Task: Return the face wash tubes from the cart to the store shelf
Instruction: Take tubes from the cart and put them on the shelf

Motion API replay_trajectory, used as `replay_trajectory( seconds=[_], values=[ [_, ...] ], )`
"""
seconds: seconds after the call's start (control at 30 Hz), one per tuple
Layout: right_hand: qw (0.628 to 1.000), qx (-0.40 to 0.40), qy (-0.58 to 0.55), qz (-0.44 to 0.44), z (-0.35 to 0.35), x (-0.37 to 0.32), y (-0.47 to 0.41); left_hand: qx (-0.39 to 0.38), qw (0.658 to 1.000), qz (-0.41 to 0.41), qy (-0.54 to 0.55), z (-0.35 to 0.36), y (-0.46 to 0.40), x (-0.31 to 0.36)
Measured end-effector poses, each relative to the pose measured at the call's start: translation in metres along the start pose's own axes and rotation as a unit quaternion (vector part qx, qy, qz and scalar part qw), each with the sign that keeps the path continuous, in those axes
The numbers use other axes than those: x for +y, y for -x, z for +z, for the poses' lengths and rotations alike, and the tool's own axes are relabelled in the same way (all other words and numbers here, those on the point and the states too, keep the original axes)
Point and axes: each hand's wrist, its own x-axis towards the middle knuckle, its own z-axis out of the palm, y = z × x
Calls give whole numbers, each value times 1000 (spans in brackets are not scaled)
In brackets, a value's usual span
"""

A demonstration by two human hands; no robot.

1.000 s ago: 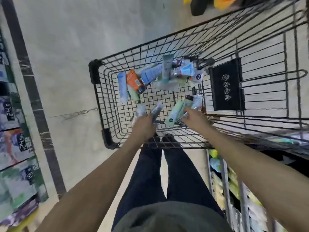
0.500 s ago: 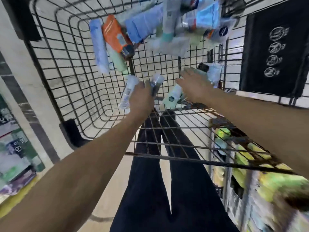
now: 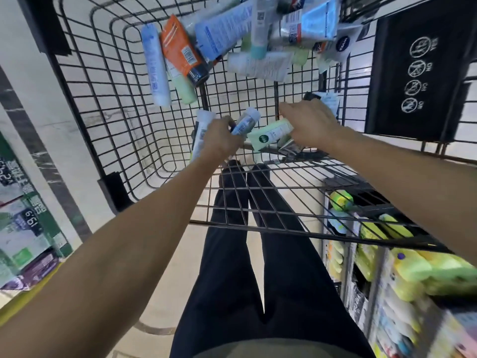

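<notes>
Bare forearms without sleeves, dark navy close-fitting trousers (image 3: 258,267) on both legs, hem of a grey-olive top (image 3: 271,348) at the waist

Single head-worn view, facing steeply down, close over the cart (image 3: 108,140); shelves at both edges

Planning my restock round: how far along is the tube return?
Done: nothing visibly shelved. In hand: left hand grips two tubes; right hand reaches over a pale green tube. Left: a pile of tubes in the cart.
</notes>
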Motion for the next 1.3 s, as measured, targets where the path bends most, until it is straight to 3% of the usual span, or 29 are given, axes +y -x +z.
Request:
replay_trajectory(
  seconds=[0.13,0.27,0.53,0.73,0.9,1.03,1.13,1.3],
  values=[
    [978,0,-172,118,-19,2,41,-49,990,-52,120,-39,26,7],
    [908,58,-365,195,-42,-7,83,-85,951,-40,295,-81,74,25],
    [748,156,-607,219,-119,-45,170,-80,914,44,395,-137,174,73],
    [679,240,-675,161,-160,-80,248,-127,845,58,516,-170,260,106],
    [620,280,-722,125,-169,-101,295,-155,864,156,453,-186,310,115],
    [589,316,-737,106,-170,-122,326,-90,897,246,356,-200,339,122],
    [550,348,-752,104,-164,-137,344,-49,904,263,333,-211,352,123],
    [481,392,-779,90,-152,-175,373,-49,918,289,266,-226,380,122]
  ],
)
